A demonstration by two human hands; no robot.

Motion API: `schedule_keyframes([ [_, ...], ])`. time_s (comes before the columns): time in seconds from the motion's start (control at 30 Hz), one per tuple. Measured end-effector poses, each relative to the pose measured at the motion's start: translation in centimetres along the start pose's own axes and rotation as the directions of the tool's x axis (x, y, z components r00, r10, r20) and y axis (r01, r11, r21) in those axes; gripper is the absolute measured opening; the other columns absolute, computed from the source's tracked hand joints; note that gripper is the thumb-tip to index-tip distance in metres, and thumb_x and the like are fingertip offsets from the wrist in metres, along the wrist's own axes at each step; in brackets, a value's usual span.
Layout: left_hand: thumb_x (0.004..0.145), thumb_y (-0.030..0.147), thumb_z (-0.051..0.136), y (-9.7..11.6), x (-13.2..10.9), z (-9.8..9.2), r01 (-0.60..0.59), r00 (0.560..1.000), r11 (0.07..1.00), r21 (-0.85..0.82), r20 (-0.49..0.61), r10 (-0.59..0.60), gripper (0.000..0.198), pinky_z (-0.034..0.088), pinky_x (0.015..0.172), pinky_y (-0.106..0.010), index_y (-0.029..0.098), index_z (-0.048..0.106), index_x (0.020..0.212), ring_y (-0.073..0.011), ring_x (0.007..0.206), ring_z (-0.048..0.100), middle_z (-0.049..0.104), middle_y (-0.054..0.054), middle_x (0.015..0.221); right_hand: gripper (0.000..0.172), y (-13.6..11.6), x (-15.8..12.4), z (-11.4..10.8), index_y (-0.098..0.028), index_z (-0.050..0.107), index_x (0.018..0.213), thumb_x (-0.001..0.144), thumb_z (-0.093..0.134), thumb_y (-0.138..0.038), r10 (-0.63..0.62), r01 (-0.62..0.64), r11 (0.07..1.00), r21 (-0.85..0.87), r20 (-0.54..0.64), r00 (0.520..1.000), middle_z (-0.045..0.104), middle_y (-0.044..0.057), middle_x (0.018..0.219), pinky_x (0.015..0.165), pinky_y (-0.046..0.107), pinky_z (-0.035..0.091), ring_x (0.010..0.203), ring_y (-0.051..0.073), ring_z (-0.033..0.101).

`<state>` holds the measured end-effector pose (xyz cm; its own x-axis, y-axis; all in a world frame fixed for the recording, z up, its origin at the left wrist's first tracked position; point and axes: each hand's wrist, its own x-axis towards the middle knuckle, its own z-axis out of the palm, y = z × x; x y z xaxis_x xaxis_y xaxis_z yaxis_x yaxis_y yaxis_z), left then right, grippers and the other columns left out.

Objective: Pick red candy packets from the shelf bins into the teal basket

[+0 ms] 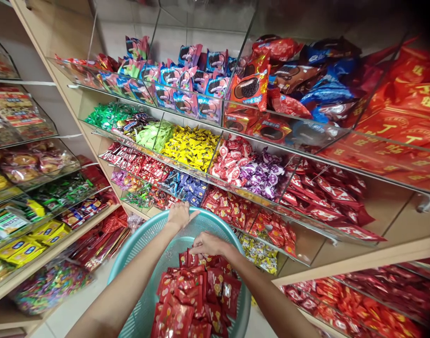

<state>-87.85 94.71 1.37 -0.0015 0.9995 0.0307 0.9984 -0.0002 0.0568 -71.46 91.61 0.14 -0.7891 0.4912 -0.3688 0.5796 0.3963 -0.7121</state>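
A teal plastic basket [137,239] with a perforated wall stands in front of the shelves, tilted towards me. My left hand [181,215] grips its far rim, fingers over the edge and thumb stretched out to the right. Inside the basket lies a heap of small red candy packets [186,291]. My right hand [208,244] is over the far end of this heap, fingers curled on a red packet [185,257]. Just beyond the rim, a low shelf bin holds similar red packets [229,206], beside blue packets [191,188].
Clear-fronted shelves hold yellow candies [191,148], purple-wrapped candies [266,173], wrapped cakes [183,87] and large red bags [408,112]. At left, another rack carries yellow packs [15,251]. A bag of colourful sweets [54,284] sits low at left. Glass shelf edges jut out above the basket.
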Motion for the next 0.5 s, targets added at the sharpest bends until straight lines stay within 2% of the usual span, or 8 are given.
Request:
schedule_keyframes([
  [0.13,0.079,0.068,0.014,0.0,0.1,0.2,0.008,1.0,1.0,0.016,-0.013,-0.008,0.072,0.032,0.086,-0.039,0.013,0.051,0.108,-0.0287,0.099,0.048,0.056,-0.017,0.103,0.021,0.1,-0.1,0.6,-0.017,0.064,0.079,0.073,0.057,-0.036,-0.049,0.034,0.995,-0.099,-0.152,0.987,0.064,0.0,0.072,0.05,0.019,0.036,0.057,0.01,0.052],
  [0.23,0.079,0.068,0.015,0.0,0.1,0.2,0.005,1.0,1.0,0.014,-0.02,-0.005,0.072,0.032,0.085,-0.039,0.013,0.052,0.107,-0.0291,0.098,0.049,0.056,-0.018,0.1,0.022,-0.5,-0.6,0.5,-0.017,0.064,0.08,0.074,0.056,-0.037,-0.121,0.077,0.979,-0.191,-0.235,0.964,0.064,0.001,0.076,0.056,0.02,0.038,0.064,0.012,0.054],
  [0.37,0.079,0.067,0.013,0.1,0.0,0.0,-0.007,1.0,0.999,0.032,-0.016,0.008,0.074,0.032,0.084,-0.039,0.01,0.052,0.107,-0.0293,0.097,0.048,0.056,-0.019,0.1,0.03,-0.8,-1.7,0.7,-0.018,0.065,0.081,0.08,0.049,-0.045,-0.19,0.123,0.962,-0.244,-0.273,0.943,0.065,0.003,0.082,0.067,0.024,0.04,0.074,0.015,0.056],
  [0.5,0.08,0.067,0.011,0.0,0.1,0.1,-0.017,0.999,0.997,0.07,-0.025,0.019,0.077,0.033,0.083,-0.038,0.007,0.05,0.107,-0.0294,0.096,0.048,0.055,-0.018,0.101,0.031,-0.5,-2.5,1.6,-0.018,0.066,0.076,0.082,0.048,-0.043,-0.248,0.186,0.95,-0.252,-0.243,0.938,0.064,0.003,0.082,0.072,0.024,0.04,0.076,0.014,0.056],
])
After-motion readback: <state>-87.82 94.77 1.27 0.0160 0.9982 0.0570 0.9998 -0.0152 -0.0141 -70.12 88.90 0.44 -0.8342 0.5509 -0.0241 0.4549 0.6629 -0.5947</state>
